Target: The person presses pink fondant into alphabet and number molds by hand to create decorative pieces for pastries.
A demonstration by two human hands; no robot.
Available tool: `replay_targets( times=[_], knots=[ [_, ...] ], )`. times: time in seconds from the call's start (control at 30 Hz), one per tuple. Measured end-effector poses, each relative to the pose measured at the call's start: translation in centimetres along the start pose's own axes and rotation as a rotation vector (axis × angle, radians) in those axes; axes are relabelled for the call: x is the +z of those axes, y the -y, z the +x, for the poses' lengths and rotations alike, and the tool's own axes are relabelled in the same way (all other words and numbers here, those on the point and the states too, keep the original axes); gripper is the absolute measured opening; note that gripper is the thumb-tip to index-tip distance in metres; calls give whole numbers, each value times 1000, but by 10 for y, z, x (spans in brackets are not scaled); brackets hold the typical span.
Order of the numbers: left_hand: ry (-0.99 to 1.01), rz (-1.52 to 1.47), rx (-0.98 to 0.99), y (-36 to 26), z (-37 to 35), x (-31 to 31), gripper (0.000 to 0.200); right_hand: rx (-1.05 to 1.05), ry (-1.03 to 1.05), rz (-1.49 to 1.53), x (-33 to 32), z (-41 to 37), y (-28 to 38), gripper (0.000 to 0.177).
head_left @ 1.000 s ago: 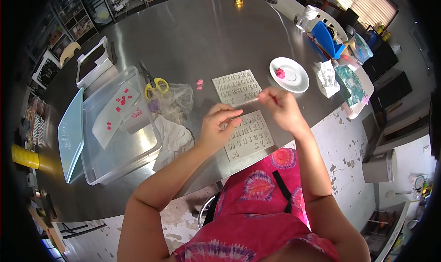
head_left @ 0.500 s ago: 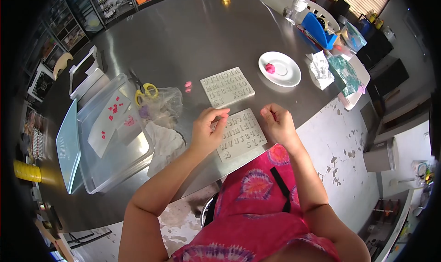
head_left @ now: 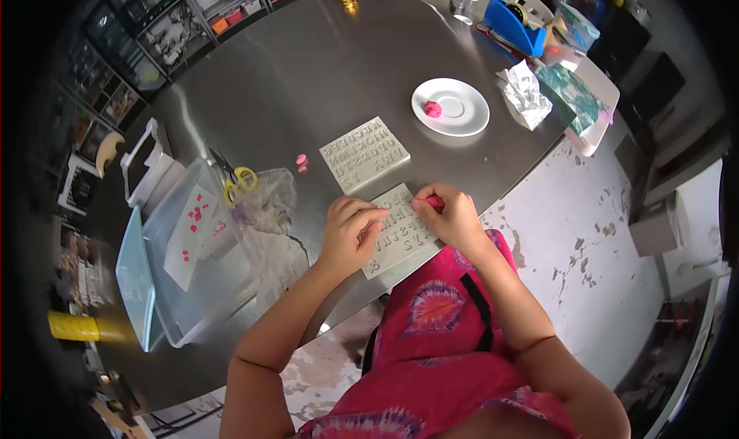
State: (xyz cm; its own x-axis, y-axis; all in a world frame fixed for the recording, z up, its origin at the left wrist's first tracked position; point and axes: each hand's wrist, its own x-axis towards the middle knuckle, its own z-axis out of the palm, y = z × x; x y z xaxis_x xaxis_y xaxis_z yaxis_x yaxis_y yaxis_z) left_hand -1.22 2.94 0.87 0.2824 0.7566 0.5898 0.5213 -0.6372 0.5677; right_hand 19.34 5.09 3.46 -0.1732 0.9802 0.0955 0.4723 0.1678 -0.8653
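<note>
Two pale letter moulds lie on the steel table. The nearer letter mould (head_left: 406, 235) sits at the table's front edge, and the farther letter mould (head_left: 364, 153) lies just beyond it. My right hand (head_left: 453, 220) is over the nearer mould's right side, thumb and fingers closed on a pink piece of dough (head_left: 435, 202). My left hand (head_left: 350, 235) rests over the left side of the same mould, fingers loosely bent, with a gap between thumb and forefinger and nothing visible in it. A pink dough lump (head_left: 433, 110) sits on a white plate (head_left: 471, 116).
Small pink pieces (head_left: 301, 160) lie left of the moulds. Farther left are yellow-handled scissors (head_left: 245, 179), a plastic bag (head_left: 271, 196), and a clear tub (head_left: 173, 327) with pink letters on white paper (head_left: 183, 263). Crumpled tissue (head_left: 525, 93) and a blue tape dispenser (head_left: 512, 30) stand right.
My right hand has moved left onto the nearer mould, bringing the pink dough into sight. My left hand's thumb and forefinger have shifted slightly. The whole view has turned a little.
</note>
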Motion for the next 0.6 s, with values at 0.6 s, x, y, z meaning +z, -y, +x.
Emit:
replay_targets(
  times=[0.6],
  knots=[
    [235,99,-209,-8,56,25,29,-139,-42,-80,5,-2,-11,14]
  ],
)
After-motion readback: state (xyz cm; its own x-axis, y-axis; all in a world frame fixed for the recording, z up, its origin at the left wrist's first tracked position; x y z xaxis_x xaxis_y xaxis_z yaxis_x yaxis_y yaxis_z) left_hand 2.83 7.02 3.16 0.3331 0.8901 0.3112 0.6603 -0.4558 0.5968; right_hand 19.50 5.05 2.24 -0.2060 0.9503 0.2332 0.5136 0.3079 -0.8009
